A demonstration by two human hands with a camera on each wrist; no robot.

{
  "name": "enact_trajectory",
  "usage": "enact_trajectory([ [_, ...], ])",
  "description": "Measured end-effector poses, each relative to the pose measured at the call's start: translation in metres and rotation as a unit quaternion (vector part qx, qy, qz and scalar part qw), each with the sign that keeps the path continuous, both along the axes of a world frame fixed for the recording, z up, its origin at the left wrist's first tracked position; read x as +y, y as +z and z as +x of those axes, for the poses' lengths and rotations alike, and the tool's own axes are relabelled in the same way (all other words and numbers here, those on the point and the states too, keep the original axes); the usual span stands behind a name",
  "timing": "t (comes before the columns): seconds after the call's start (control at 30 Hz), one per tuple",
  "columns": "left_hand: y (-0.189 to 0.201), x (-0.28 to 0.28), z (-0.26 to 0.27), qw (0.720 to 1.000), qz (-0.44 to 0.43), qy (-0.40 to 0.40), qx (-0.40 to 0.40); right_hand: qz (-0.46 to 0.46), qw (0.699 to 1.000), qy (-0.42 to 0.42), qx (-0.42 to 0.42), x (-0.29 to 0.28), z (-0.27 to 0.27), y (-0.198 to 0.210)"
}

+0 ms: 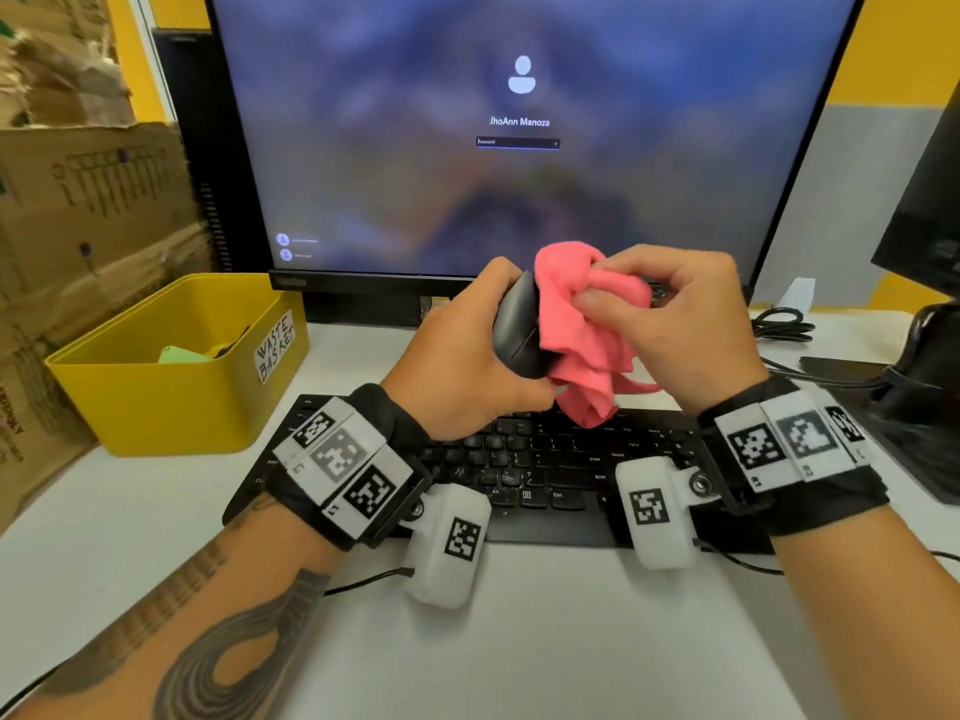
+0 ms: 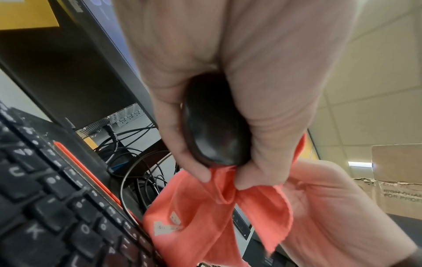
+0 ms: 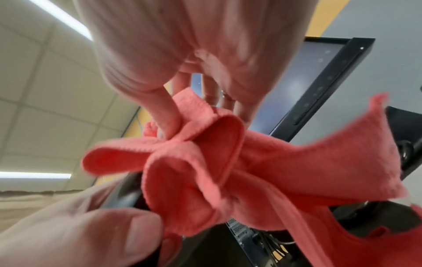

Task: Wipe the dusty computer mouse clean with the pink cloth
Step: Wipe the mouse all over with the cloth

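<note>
A black computer mouse (image 1: 517,330) is held up in the air above the keyboard, in front of the monitor. My left hand (image 1: 467,345) grips it, fingers and thumb curled round its body (image 2: 214,130). A bunched pink cloth (image 1: 582,324) covers the mouse's right side, and my right hand (image 1: 675,314) pinches the cloth against it. In the right wrist view the cloth (image 3: 205,168) fills the middle, with a strip of the mouse (image 3: 125,195) showing at its left. Loose cloth ends (image 2: 205,216) hang below the mouse.
A black keyboard (image 1: 545,459) lies on the white desk (image 1: 519,641) under my hands. A monitor (image 1: 519,122) stands behind. A yellow waste basket (image 1: 171,366) sits at the left, cardboard boxes (image 1: 88,200) behind it. Cables (image 1: 784,324) and dark equipment (image 1: 930,366) are at the right.
</note>
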State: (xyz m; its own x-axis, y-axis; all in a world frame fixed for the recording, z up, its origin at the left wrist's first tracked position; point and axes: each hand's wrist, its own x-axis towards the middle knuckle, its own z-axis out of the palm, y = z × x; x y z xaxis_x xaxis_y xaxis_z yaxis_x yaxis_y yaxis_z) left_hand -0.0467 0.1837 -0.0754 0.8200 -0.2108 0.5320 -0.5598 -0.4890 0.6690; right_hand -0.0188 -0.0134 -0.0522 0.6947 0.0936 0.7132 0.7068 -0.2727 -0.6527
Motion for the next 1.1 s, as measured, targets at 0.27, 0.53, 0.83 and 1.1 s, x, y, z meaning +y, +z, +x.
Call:
enact_trajectory([
  [0.27,0.002,0.001,0.0,0.999,-0.009,-0.031,0.011,0.026,0.998,0.042,0.026,0.005,-0.001,0.0],
  [0.53,0.002,-0.002,0.004,0.997,-0.044,-0.057,0.019,0.022,0.992,0.108,0.061,0.008,-0.006,-0.002],
  [0.83,0.007,0.005,0.0,0.999,-0.036,-0.02,0.014,0.201,0.972,0.048,0.115,-0.012,0.004,0.009],
  [1.1,0.006,0.004,0.001,0.998,-0.053,-0.011,0.037,0.06,0.996,0.063,0.026,-0.008,-0.009,0.014],
])
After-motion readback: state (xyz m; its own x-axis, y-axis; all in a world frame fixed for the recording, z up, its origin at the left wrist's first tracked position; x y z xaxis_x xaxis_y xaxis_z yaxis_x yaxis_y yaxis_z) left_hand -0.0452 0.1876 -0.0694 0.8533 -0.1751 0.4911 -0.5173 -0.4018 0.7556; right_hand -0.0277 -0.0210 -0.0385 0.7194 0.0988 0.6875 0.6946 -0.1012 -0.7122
